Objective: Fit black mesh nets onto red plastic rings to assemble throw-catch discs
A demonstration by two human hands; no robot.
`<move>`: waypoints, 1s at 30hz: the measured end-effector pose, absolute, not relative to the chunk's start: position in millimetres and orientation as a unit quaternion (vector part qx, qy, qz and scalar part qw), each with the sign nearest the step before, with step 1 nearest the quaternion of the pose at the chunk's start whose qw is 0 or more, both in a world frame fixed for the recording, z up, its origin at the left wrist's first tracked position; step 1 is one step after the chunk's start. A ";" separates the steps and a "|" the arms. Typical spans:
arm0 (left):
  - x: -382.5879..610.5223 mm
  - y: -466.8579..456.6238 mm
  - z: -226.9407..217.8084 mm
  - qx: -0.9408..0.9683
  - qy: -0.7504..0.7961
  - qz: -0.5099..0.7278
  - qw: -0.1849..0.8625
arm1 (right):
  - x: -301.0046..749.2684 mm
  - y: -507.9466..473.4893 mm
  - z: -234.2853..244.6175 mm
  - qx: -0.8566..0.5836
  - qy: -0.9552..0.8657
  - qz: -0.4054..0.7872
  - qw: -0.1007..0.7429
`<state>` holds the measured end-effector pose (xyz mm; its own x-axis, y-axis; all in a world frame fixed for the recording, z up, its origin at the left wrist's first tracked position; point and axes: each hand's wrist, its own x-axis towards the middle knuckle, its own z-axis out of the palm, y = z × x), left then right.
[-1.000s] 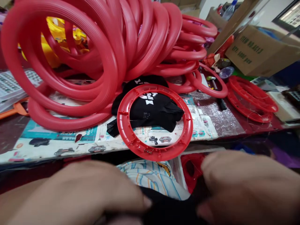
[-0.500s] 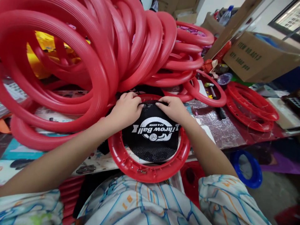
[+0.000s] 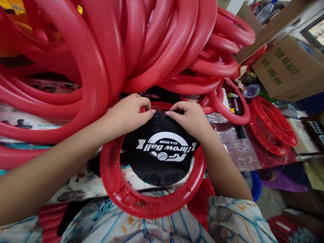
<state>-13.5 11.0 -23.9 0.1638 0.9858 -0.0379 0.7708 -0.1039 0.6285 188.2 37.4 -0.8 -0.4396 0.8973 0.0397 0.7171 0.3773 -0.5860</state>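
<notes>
Big glossy red ribbed plastic rings [image 3: 164,72] piled across upper left to upper centre, crowding right behind the work. Brown cardboard box [image 3: 286,69] upper right; flat red plastic rings [image 3: 291,138] stacked mid-right, black marker [image 3: 241,131] just left of them. Open-centred red plastic ring frame [image 3: 152,209] centre, lower part of the frame, near rim over the patterned shirt [image 3: 121,221]. Black mesh fabric disc with white "Throw Ball" print [image 3: 158,172] lies across its opening, gap along the lower edge. Left hand [image 3: 134,113] and right hand [image 3: 191,118]: fingers curled, each pinching the disc's upper edge between thumb and finger, tips near each other. Forearms hide part of the frame's sides.
</notes>
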 end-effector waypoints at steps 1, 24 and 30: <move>-14.1 13.8 -23.4 0.712 0.611 0.202 0.280 | 188.0 38.5 -0.9 -0.496 -0.811 0.253 0.180; -5.2 14.9 -35.6 0.668 0.636 0.268 0.279 | 194.8 32.8 -31.3 -0.341 -0.916 0.008 0.209; -2.7 13.4 -33.5 0.670 0.650 0.257 0.249 | 193.0 33.1 -30.2 -0.358 -0.917 -0.016 0.176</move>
